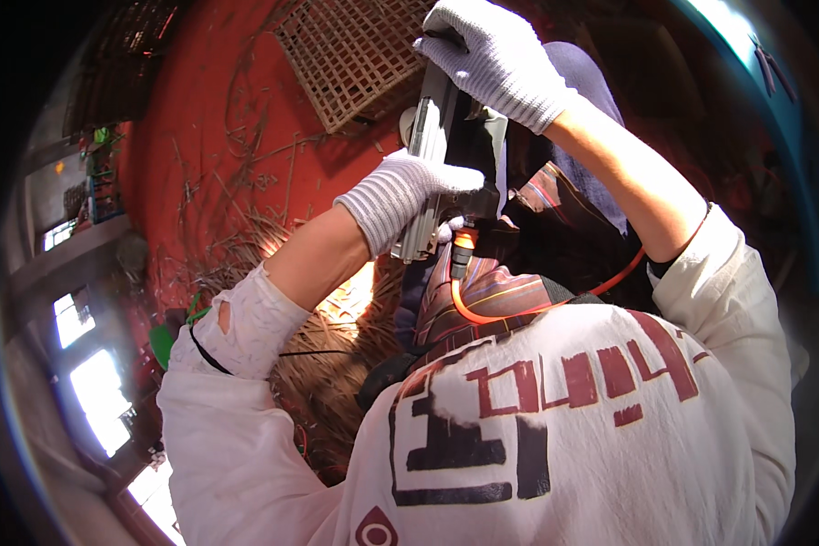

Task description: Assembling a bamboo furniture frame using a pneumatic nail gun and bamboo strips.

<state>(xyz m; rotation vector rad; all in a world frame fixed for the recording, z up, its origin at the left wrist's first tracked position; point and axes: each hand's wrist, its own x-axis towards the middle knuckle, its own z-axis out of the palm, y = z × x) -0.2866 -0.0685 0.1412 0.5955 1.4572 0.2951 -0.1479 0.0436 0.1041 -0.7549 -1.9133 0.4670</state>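
Observation:
An air nail gun (425, 136), black with a long silver magazine, stands between my hands above my lap. Round the lower part of it wraps my left hand (405, 187), in a striped white-grey knitted glove, its thumb lying across the tool. My right hand (500, 68), gloved alike, curls its fingers over the upper end, and the palm hides that part. An orange air hose (482, 318) joins the tool's lower end through a dark and orange coupling (463, 250). The tool's nose cannot be made out.
A woven lattice basket (337, 68) lies just beyond my left hand on a red floor (182, 155). Dry straw (323, 391) is piled beside my left arm, with loose strands farther out. The hose runs right across my striped lap cloth. A blue curved edge (792, 146) stands at far right.

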